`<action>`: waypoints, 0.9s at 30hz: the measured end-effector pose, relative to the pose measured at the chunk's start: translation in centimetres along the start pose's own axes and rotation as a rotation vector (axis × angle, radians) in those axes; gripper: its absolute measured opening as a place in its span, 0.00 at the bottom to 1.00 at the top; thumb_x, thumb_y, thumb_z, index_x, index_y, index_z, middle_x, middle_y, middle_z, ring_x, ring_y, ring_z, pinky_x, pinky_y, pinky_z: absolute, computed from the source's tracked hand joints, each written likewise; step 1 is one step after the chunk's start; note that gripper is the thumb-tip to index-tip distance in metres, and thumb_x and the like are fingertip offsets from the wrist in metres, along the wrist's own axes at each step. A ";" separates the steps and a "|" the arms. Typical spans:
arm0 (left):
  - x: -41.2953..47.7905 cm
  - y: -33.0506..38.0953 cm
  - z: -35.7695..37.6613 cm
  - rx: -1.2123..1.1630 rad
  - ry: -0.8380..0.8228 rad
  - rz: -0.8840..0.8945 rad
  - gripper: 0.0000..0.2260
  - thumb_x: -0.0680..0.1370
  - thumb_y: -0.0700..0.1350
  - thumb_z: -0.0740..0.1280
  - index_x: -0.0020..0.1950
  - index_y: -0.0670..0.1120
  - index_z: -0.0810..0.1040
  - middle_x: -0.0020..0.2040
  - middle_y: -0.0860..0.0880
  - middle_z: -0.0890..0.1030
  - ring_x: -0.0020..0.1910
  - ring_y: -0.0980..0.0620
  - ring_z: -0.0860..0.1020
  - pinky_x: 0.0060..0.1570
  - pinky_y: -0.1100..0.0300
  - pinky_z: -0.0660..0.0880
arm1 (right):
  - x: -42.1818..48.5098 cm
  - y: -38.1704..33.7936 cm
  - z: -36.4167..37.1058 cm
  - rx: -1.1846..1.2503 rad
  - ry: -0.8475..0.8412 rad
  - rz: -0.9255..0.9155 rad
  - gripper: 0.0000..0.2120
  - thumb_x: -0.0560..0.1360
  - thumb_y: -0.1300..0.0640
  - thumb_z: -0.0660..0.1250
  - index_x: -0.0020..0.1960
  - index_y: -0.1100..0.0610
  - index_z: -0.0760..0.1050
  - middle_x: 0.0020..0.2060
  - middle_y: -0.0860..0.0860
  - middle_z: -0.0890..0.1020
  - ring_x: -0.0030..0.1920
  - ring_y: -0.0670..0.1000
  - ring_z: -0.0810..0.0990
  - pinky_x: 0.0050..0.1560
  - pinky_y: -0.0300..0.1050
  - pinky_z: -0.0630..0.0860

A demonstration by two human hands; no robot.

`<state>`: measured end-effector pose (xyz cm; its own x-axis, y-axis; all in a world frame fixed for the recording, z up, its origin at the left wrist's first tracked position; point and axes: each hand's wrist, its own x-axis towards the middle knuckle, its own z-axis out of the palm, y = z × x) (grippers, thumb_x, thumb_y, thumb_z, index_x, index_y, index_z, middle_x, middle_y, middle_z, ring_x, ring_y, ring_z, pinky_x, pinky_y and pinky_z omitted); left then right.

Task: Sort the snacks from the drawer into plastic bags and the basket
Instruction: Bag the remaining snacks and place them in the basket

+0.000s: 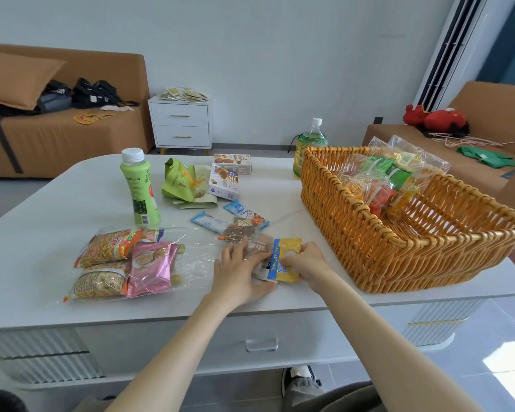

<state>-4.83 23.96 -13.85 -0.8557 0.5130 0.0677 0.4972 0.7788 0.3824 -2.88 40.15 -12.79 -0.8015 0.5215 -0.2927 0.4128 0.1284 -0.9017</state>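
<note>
On the white table [57, 203], my right hand [305, 260] grips a yellow-and-blue snack packet [284, 260] near the front edge. My left hand [238, 272] lies flat beside it, fingers on a brownish packet [259, 248] partly under the yellow one. A clear plastic bag [125, 263] at the left holds noodle snacks and a pink packet. The wicker basket [369, 233] at the right holds a clear bag of green and orange snacks [381, 179]. Loose blue packets [241, 212] lie just beyond my hands.
A green drink bottle [139, 188], a green pouch [182, 182] and two small boxes [228, 176] stand mid-table. A large green bottle [308, 144] is behind the basket. The table drawer handle [260, 344] is below my arms. Sofas and a nightstand [180, 123] lie beyond.
</note>
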 end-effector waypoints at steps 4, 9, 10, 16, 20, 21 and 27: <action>-0.1 -0.1 -0.5 -0.004 -0.037 0.003 0.32 0.71 0.63 0.68 0.73 0.64 0.61 0.78 0.49 0.50 0.75 0.44 0.49 0.71 0.42 0.58 | 1.0 0.6 -0.4 0.075 0.095 0.002 0.14 0.67 0.62 0.71 0.50 0.59 0.70 0.44 0.59 0.79 0.43 0.57 0.78 0.43 0.52 0.79; 0.1 -0.6 -2.2 -0.172 -0.152 -0.044 0.32 0.73 0.63 0.66 0.75 0.58 0.61 0.79 0.51 0.49 0.77 0.48 0.48 0.71 0.36 0.52 | -2.8 -2.0 -2.5 -0.035 0.265 -0.303 0.11 0.76 0.62 0.64 0.56 0.57 0.65 0.41 0.48 0.75 0.43 0.52 0.76 0.42 0.45 0.73; -0.1 -0.4 -2.8 -0.222 -0.145 -0.045 0.33 0.73 0.65 0.66 0.75 0.57 0.62 0.79 0.50 0.52 0.77 0.48 0.52 0.72 0.38 0.54 | -3.7 -2.6 -2.9 -0.060 0.281 -0.392 0.12 0.76 0.62 0.64 0.57 0.57 0.64 0.41 0.48 0.75 0.42 0.50 0.75 0.38 0.44 0.71; -1.7 0.7 -7.4 -0.908 0.075 -0.076 0.20 0.78 0.51 0.65 0.70 0.50 0.71 0.61 0.58 0.76 0.58 0.60 0.75 0.53 0.75 0.70 | -7.1 -6.1 -3.6 0.196 0.011 -0.549 0.14 0.73 0.63 0.72 0.54 0.56 0.71 0.43 0.47 0.84 0.36 0.41 0.82 0.34 0.35 0.77; -2.8 -0.2 -8.5 -1.184 0.194 -0.179 0.14 0.76 0.38 0.68 0.61 0.38 0.78 0.43 0.49 0.84 0.36 0.56 0.83 0.42 0.61 0.81 | -8.2 -6.4 -1.3 0.286 -0.223 -0.530 0.12 0.72 0.65 0.72 0.52 0.53 0.77 0.45 0.53 0.86 0.41 0.50 0.84 0.42 0.45 0.82; -3.1 -0.5 -8.6 -1.227 0.200 -0.228 0.13 0.76 0.36 0.68 0.60 0.36 0.79 0.40 0.48 0.83 0.32 0.57 0.82 0.36 0.64 0.80 | -8.3 -6.4 -0.6 0.288 -0.253 -0.530 0.12 0.72 0.64 0.72 0.51 0.50 0.78 0.45 0.53 0.85 0.41 0.51 0.84 0.43 0.47 0.82; -4.8 -1.9 -9.7 -1.364 0.159 -0.396 0.12 0.75 0.35 0.69 0.58 0.36 0.78 0.39 0.48 0.83 0.30 0.55 0.82 0.32 0.67 0.78 | -9.1 -6.7 3.4 0.255 -0.309 -0.511 0.14 0.75 0.64 0.70 0.54 0.48 0.76 0.35 0.45 0.83 0.31 0.41 0.80 0.29 0.34 0.74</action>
<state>-3.10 16.55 -6.01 -0.9550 0.2315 -0.1853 -0.2209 -0.1386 0.9654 0.17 31.71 -5.17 -0.9730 0.1756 0.1495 -0.1388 0.0718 -0.9877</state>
